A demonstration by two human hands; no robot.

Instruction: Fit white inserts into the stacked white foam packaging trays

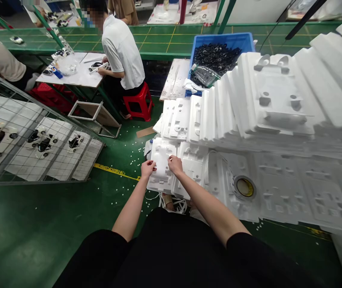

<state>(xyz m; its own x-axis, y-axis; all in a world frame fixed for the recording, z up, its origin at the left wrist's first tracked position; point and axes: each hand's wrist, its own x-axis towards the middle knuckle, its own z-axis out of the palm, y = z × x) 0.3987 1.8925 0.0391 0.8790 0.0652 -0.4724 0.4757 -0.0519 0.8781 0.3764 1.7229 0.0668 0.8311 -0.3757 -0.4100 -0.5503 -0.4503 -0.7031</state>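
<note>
Head view: left hand (pixel 149 168) and right hand (pixel 175 165) stand apart, fingers curled, over the white moulded-foam tray (pixel 161 172), leftmost in the lower row of white foam trays (pixel 194 160); grip cannot be told. Step appears two-handed tray handling; next move calls for light, even pressure

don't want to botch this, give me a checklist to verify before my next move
1. Bare left hand at the left side of the white moulded foam tray: ok.
2. Bare right hand at that tray's right side: ok.
3. Firm grip by either hand: cannot tell.
4. Round grey-and-yellow tape roll clear of both hands: ok.
5. Green floor free of small white scraps: not ok, they lie scattered.
</note>
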